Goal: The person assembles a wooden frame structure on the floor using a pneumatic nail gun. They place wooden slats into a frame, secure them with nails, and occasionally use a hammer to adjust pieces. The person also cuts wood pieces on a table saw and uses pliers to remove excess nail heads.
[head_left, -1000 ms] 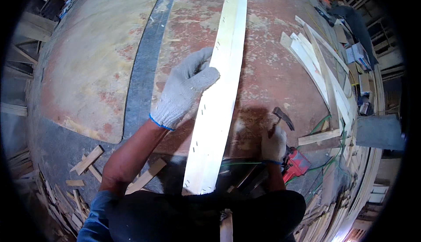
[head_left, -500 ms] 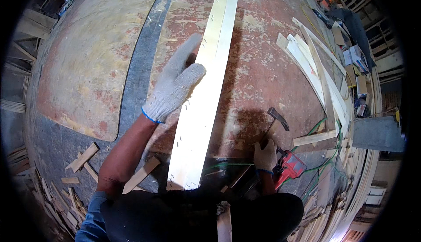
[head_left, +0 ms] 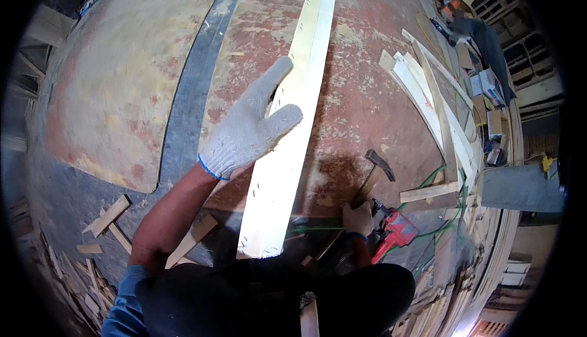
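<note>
A long pale wooden board (head_left: 278, 184) runs away from me down the middle, with several staples or nails along its left side. My left hand (head_left: 244, 126), in a light knitted glove, reaches over the board's left edge; its fingers are stretched and the thumb stands apart. To the right of the board, low down, my gloved right hand (head_left: 358, 218) is closed around the handle of a claw hammer (head_left: 380, 164), whose head points away from me. Beside that hand lies a red nail gun (head_left: 400, 230).
White and bare wooden strips (head_left: 431, 102) are piled at the right. Green cord or hose (head_left: 431, 236) trails by the nail gun. Short wood offcuts (head_left: 110, 215) lie at the lower left, and a large worn plywood sheet (head_left: 122, 92) covers the left.
My left hand has shifted right and slightly nearer, farther over the board. My right hand has moved a little left with the hammer. The view has shifted slightly.
</note>
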Demonstrator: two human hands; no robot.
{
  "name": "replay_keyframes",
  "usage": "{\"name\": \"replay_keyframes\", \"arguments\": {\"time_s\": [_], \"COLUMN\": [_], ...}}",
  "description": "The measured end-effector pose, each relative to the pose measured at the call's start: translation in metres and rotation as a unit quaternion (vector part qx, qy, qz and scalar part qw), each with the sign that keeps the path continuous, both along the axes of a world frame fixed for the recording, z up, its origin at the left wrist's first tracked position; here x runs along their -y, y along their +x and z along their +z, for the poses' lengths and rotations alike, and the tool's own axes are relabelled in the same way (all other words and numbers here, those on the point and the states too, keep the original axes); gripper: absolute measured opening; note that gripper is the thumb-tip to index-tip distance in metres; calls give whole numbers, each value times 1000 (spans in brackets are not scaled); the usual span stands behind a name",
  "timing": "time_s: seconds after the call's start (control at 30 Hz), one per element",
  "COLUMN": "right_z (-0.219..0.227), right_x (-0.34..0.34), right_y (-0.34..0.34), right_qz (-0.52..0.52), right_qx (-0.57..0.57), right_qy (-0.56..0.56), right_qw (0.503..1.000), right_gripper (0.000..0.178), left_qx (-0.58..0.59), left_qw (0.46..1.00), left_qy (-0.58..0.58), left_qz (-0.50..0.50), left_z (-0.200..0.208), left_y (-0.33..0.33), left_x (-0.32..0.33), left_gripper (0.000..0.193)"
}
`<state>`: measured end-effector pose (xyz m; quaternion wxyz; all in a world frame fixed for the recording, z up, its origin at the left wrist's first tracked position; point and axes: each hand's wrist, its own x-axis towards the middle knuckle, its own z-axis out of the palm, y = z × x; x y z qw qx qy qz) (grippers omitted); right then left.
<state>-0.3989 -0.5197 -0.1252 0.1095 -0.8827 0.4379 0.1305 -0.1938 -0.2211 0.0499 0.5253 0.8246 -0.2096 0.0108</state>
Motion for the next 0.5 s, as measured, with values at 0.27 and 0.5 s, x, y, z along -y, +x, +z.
{"name": "replay_keyframes", "arguments": {"time_s": [0.27, 0.5], "right_z": [0, -13], "right_x": [2, 10], "right_y": [-4, -5], "right_qz": [14, 24], "right_qx": [29, 75], "right_qy": [-16, 89], "right_qw": [999, 993], "right_gripper": [53, 52], "left_qx": [-277, -225], "left_qw": [920, 920], "left_qy": [-276, -321], "left_qz": [-5, 28], "left_z": [0, -16], "left_y": [-16, -15], "left_x": [8, 15], "left_gripper": [75, 56]}}
